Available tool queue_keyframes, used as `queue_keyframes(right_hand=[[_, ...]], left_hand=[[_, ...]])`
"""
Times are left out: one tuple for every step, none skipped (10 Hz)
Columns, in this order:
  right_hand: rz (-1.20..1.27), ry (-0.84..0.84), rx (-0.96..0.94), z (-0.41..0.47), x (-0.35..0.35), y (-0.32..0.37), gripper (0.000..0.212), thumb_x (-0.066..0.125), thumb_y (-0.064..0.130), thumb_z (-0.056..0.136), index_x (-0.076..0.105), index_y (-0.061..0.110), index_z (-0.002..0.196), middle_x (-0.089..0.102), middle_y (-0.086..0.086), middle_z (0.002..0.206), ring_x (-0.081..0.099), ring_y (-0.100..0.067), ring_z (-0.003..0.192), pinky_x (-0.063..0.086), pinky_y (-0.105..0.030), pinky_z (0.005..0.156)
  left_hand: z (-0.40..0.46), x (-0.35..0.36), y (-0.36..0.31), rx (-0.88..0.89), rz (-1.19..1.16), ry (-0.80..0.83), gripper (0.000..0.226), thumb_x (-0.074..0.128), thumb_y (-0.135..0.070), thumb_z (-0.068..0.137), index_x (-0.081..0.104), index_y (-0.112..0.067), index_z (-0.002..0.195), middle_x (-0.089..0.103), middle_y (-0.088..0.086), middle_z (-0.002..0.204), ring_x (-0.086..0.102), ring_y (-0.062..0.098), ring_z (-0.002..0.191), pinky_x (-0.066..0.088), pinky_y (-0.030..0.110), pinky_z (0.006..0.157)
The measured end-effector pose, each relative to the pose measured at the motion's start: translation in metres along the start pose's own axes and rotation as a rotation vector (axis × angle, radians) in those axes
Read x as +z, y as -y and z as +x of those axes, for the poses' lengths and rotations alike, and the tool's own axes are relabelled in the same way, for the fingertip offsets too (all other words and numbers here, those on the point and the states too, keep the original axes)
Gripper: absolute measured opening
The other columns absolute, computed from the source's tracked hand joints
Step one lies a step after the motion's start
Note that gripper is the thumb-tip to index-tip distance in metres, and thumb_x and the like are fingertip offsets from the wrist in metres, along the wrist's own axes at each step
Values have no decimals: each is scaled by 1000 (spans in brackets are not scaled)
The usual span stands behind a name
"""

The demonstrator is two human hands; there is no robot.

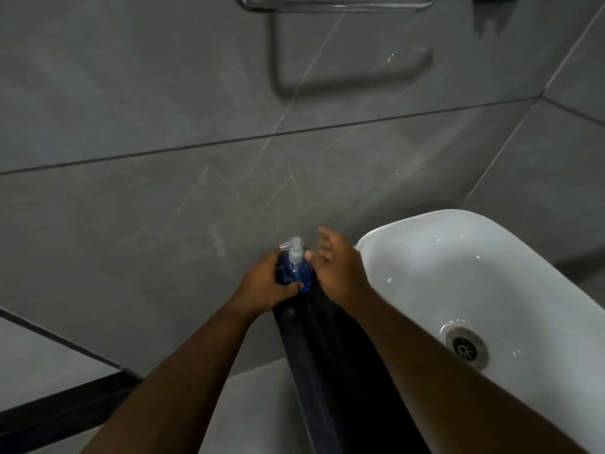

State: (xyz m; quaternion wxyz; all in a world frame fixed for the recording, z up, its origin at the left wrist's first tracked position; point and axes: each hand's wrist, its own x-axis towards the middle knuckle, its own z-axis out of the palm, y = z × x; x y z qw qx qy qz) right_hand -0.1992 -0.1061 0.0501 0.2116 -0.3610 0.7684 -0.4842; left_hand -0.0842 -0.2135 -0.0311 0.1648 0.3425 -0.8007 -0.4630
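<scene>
A blue soap bottle (296, 273) with a clear pump head stands on a dark counter (330, 355) against the grey tiled wall. My left hand (265, 285) grips the bottle's body from the left, thumb across its front. Just right of the bottle is my right hand (335, 267), its fingers spread and relaxed beside the pump, holding nothing.
A white basin (425, 244) with a metal drain (465, 350) sits to the right of the counter. A chrome towel rail (334, 6) hangs on the wall above. Light floor tiles (258, 411) lie below on the left.
</scene>
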Motion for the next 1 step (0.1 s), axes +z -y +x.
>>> queue_keyframes(right_hand=[[248, -141, -215, -6, -60, 58, 16, 63, 47, 79, 68, 33, 85, 72, 9, 74, 66, -7, 65, 58, -32, 61]], left_hand=[[-9, -4, -4, -12, 96, -25, 80, 89, -41, 65, 50, -24, 133, 63, -2, 126, 62, 16, 108, 51, 35, 93]])
